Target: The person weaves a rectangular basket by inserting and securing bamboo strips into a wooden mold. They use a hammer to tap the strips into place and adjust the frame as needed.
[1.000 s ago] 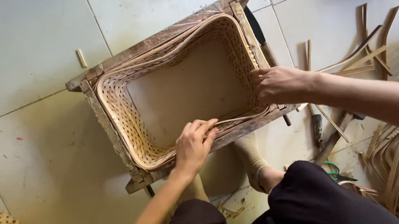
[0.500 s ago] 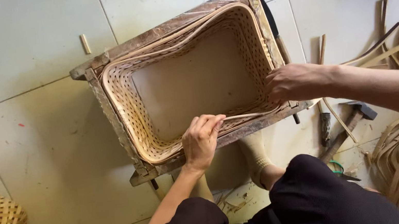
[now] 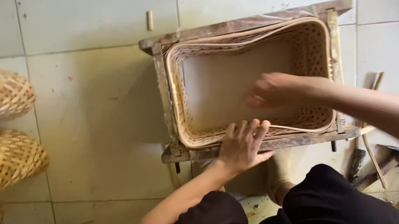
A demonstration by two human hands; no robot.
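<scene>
Woven basket sits in a wooden frame mid-frame; our left hand presses flat on its near rim, unclenched. Our right hand hovers blurred inside; its grip we cannot tell.

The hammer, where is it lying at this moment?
In the head view the hammer lies on the tiled floor at lower right, just outside the wooden frame, below the person's right forearm and among loose bamboo strips.

Both arms are bare up to the frame edge, with no sleeves, watch or rings visible on the left hand or the right hand. At six o'clock, black trousers cover the legs.
</scene>
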